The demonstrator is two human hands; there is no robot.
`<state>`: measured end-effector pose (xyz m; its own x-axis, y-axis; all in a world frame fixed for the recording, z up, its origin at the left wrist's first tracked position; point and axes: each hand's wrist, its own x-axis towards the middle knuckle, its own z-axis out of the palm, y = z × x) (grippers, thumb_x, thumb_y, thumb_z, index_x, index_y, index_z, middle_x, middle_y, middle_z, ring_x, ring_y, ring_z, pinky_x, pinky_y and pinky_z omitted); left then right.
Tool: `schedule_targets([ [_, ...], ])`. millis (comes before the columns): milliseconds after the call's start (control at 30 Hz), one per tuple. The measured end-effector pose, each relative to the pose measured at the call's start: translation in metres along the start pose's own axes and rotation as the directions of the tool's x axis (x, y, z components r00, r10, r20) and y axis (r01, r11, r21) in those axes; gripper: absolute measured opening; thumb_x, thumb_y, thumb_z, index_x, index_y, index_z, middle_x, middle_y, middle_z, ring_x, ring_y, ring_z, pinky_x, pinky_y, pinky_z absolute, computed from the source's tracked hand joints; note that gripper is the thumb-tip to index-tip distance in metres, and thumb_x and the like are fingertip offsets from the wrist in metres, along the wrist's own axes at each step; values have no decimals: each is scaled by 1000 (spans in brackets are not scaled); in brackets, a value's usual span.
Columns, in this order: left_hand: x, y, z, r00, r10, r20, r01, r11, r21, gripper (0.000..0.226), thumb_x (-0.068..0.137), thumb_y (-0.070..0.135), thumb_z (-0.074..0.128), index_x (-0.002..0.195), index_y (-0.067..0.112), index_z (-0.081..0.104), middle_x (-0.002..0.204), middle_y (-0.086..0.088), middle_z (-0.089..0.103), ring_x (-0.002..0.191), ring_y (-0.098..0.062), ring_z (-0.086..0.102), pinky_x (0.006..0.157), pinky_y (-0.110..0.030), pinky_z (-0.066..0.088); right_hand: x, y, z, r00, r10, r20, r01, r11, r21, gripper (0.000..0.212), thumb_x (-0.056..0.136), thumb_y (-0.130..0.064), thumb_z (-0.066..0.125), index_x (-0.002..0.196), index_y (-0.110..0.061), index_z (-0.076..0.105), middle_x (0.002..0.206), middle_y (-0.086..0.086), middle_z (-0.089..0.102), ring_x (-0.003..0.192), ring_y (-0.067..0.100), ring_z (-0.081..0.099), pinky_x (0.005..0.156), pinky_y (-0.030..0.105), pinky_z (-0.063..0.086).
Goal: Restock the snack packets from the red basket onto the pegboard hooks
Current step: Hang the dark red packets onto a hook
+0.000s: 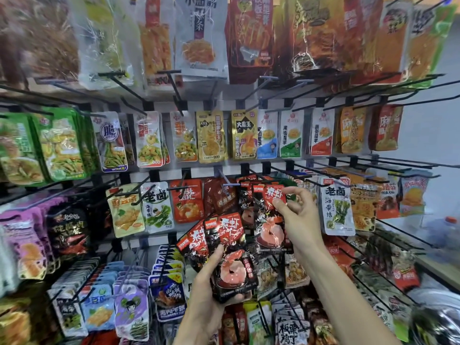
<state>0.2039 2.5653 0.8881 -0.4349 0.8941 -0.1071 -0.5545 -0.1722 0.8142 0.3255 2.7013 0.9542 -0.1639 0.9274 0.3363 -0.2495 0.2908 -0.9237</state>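
Observation:
My left hand point(211, 282) grips a fanned stack of black-and-red shrimp snack packets point(224, 250) in front of the pegboard's lower rows. My right hand point(296, 210) pinches the red top corner of one more shrimp packet point(270, 220), held upright against the third row. Just left of that packet a bare hook point(225, 180) sticks out, with another packet of the same kind point(245, 195) hanging behind. The red basket is out of view.
The pegboard point(231, 168) carries rows of hanging snack packets on long black hooks that jut toward me. A white seaweed packet point(337, 207) hangs right of my right hand, orange-red packets point(186, 200) to its left. Several bare hooks point(398, 165) project at right.

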Motion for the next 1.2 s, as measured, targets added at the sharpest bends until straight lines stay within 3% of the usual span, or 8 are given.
schedule_targets([
  [133, -3, 3, -3, 1000, -21, -17, 20, 999, -29, 35, 75, 46, 74, 85, 14, 87, 99, -21, 80, 74, -34, 71, 37, -29, 52, 4, 3, 4, 998, -59, 19, 62, 982, -177, 20, 100, -16, 67, 110, -32, 63, 122, -8, 62, 111, 36, 64, 74, 32, 60],
  [267, -3, 4, -4, 999, -27, -23, 26, 999, -31, 40, 75, 46, 75, 90, 11, 86, 103, -22, 79, 80, -35, 70, 37, -29, 52, 1, 5, 3, 993, -116, 35, 121, 959, -257, 23, 101, -17, 65, 113, -37, 65, 128, -12, 58, 71, 14, 61, 67, 26, 61],
  [400, -3, 3, -6, 999, -18, -30, 17, 1000, -24, 42, 75, 46, 76, 95, 10, 86, 103, -22, 79, 73, -32, 71, 36, -28, 52, 0, 5, 4, 986, -158, 44, 164, 936, -310, 26, 101, -14, 64, 117, -35, 67, 122, -21, 58, 108, 2, 62, 77, 10, 42],
  [533, 0, 0, -6, 998, -33, -45, 33, 999, -13, 57, 77, 48, 76, 116, 7, 77, 104, -22, 78, 74, -32, 70, 37, -28, 52, -2, 1, 6, 990, -140, 19, 137, 925, -355, 28, 103, -16, 62, 123, -35, 66, 98, -29, 48, 49, 8, 62, 59, 32, 61],
  [700, 1, 1, -7, 999, -26, -45, 27, 1000, 4, 57, 76, 48, 76, 116, 7, 76, 99, -20, 78, 73, -30, 69, 38, -29, 53, 3, 4, 8, 990, -142, -14, 126, 913, -389, 27, 102, -18, 64, 120, -38, 66, 99, -31, 44, 41, 14, 56, 61, 41, 62],
  [867, 1, 4, -9, 998, -43, -55, 43, 999, 1, 47, 78, 47, 75, 106, 10, 80, 98, -19, 79, 71, -29, 69, 37, -29, 52, 13, 12, 8, 984, -175, -22, 150, 896, -418, 23, 101, -16, 66, 113, -36, 66, 98, -21, 56, 41, 13, 49, 52, 31, 49],
  [1067, 2, 4, -7, 999, -26, -44, 27, 999, 26, 31, 78, 49, 73, 80, 21, 87, 91, -14, 79, 68, -24, 69, 40, -29, 53, 43, 26, 31, 986, -164, -33, 123, 845, -520, 25, 99, -13, 68, 115, -31, 64, 110, -13, 66, 51, 12, 57, 62, 39, 57],
  [1200, 3, 3, -6, 999, -15, -42, 16, 1000, 19, 39, 77, 49, 75, 88, 13, 87, 93, -16, 79, 64, -22, 71, 40, -29, 53, 59, 33, 44, 993, -118, -16, 91, 834, -545, 25, 101, -16, 66, 122, -26, 60, 119, -4, 68, 91, 22, 72, 85, 47, 61],
])
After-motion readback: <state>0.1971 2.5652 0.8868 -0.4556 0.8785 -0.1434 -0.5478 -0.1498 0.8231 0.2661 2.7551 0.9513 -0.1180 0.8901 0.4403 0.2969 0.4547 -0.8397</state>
